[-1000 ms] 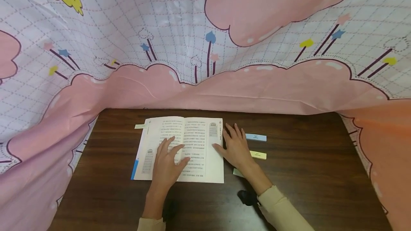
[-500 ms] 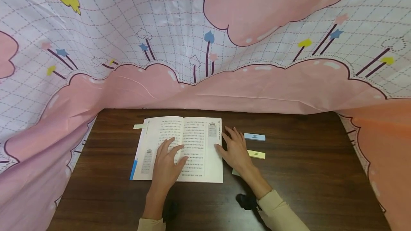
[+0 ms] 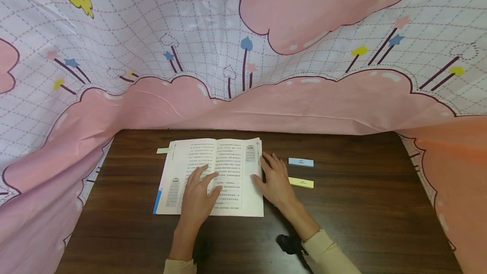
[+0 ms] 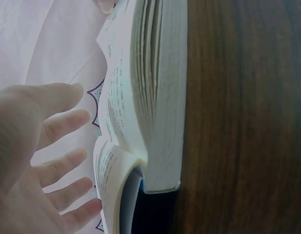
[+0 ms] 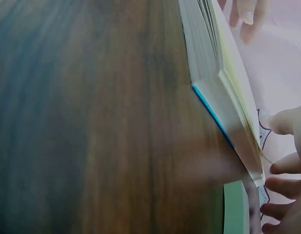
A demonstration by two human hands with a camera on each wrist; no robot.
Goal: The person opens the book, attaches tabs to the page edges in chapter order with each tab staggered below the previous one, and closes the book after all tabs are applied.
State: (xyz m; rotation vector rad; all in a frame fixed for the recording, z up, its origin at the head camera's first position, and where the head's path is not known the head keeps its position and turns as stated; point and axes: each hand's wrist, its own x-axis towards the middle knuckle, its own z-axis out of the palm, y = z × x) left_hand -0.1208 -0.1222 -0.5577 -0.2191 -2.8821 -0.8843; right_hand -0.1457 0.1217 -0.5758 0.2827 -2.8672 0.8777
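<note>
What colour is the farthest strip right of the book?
Light blue with dark markings: the strip shows best in the head view.

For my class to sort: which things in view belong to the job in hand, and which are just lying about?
Seemingly in the job:
open book
left hand, over its pages
right hand, at its right edge

Apparently lying about:
blue strip
yellow strip
green strip
pale strip, by the book's left edge
</note>
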